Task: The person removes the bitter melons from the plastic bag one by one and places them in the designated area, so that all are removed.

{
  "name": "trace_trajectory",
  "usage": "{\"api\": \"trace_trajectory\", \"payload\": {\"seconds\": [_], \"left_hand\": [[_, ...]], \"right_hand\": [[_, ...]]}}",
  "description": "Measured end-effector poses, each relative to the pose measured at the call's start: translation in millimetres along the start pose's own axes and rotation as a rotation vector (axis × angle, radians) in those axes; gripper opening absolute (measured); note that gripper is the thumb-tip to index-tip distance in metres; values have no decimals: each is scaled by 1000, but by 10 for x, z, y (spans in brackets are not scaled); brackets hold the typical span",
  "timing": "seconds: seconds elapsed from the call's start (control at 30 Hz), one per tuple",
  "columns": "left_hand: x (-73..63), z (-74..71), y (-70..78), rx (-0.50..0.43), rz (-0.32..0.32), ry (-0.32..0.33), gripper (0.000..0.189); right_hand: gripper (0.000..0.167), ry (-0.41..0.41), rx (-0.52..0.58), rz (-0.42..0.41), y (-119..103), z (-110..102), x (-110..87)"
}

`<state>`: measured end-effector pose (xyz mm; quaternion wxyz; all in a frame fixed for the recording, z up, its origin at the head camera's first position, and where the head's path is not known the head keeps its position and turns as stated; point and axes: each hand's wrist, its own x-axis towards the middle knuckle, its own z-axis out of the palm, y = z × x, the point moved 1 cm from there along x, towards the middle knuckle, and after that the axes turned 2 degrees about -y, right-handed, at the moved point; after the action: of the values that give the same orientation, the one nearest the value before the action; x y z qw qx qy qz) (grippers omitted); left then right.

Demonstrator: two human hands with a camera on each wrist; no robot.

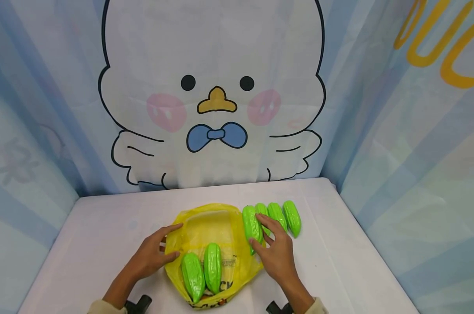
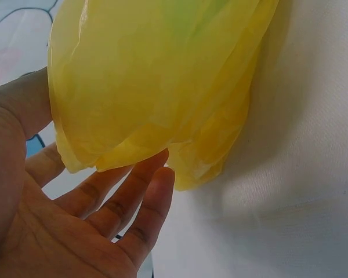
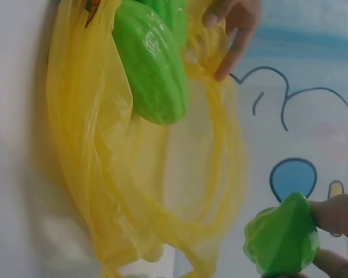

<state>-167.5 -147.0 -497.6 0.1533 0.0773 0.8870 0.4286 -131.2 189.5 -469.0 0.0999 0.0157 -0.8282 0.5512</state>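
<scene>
The pale, cloth-covered table bears a thin yellow plastic bag, its mouth spread wide between two bare hands. The left hand holds the bag's left rim, thumb and forefinger hooked over it, other fingers outside the film. The right hand, by the opposite rim, pinches a glossy, bright-green, ridged, pod-shaped vegetable between thumb and fingertips.

The relation that matters is between this pod and the mouth: the opening lies just to the left of the right fingers. In the head view the pod overlaps the right rim; the right wrist view shows it apart from the film. Its long axis runs roughly front to back, close to that of two matching green pods inside the bag. The right hand is the nearer; the left is across the mouth. Three loose green pods lie on the table beyond the right fingertips, one partly hidden.
</scene>
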Motion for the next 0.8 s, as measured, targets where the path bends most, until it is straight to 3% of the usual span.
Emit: {"api": "trace_trajectory", "payload": {"seconds": [0.8], "left_hand": [[27, -8, -8, 1, -1, -8, 75]], "right_hand": [[67, 78, -58, 9, 35, -514, 235]]}}
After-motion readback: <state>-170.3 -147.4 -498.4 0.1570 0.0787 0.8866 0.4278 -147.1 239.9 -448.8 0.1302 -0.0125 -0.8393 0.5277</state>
